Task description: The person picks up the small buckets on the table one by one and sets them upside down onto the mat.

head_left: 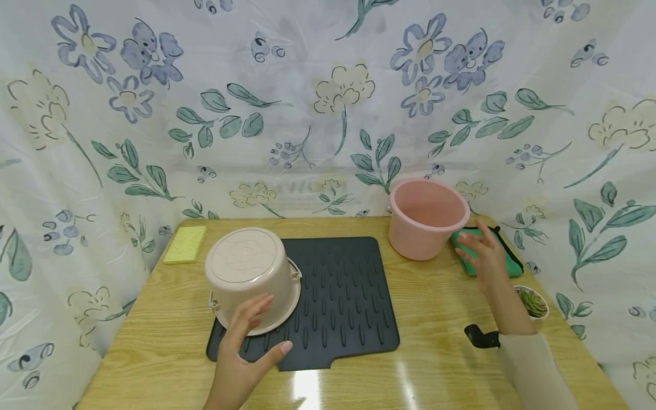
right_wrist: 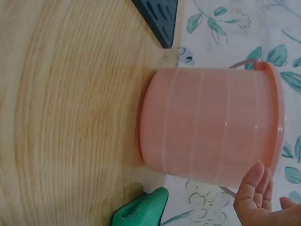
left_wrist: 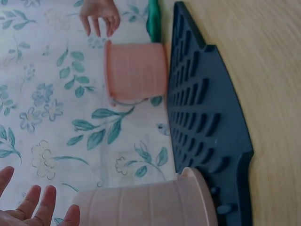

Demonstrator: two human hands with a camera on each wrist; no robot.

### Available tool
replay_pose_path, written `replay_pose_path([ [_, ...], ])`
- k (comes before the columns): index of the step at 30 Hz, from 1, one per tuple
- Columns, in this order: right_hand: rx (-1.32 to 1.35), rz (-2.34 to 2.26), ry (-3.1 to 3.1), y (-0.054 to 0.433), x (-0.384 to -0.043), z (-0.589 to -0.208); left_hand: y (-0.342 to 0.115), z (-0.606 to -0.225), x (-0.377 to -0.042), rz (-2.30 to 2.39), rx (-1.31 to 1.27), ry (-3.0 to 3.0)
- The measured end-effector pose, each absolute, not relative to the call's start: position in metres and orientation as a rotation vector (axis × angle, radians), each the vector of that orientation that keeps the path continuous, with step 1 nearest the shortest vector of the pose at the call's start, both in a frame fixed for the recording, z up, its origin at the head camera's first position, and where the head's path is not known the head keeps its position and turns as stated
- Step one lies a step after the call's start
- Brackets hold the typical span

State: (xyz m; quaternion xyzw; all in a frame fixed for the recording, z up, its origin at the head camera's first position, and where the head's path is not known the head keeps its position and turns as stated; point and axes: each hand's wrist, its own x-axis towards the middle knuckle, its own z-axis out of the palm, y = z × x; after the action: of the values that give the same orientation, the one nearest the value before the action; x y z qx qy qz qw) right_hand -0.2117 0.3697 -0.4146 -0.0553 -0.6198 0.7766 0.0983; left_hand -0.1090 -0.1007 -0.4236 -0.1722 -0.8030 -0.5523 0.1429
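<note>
A beige bucket (head_left: 246, 267) stands upside down on the left part of a black ridged drying mat (head_left: 343, 296). My left hand (head_left: 243, 353) is at the near side of that bucket, fingers spread and thumb apart, gripping nothing. Upright at the back right stands a pink bucket (head_left: 427, 219), its mouth facing up. My right hand (head_left: 484, 253) hovers just right of its rim with loosely bent fingers and holds nothing. In the right wrist view the fingertips (right_wrist: 256, 176) appear close to the pink bucket's rim; whether they touch it I cannot tell.
A yellow sponge (head_left: 185, 245) lies at the back left of the wooden table (head_left: 430, 319). Behind my right hand is a green cloth item (head_left: 512, 262) with black edging. A small potted succulent (head_left: 533, 302) sits near the right edge. Floral curtain (head_left: 318, 114) surrounds the table.
</note>
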Motion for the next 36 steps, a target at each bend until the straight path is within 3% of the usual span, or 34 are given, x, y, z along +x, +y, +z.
replay_pose_path([
  [14,-0.380,2.404,-1.717,0.401,-0.254,-0.396,-0.106,-0.429,-0.087,-1.668,-0.428,-2.261],
  [25,-0.414,2.473,-1.682,0.416,-0.271,-0.405,-0.109,-0.436,-0.076,-1.723,-0.199,-2.253],
  [36,-0.383,2.550,-1.753,0.429,-0.288,-0.411,-0.114,-0.441,-0.070,-1.714,-0.164,-2.251],
])
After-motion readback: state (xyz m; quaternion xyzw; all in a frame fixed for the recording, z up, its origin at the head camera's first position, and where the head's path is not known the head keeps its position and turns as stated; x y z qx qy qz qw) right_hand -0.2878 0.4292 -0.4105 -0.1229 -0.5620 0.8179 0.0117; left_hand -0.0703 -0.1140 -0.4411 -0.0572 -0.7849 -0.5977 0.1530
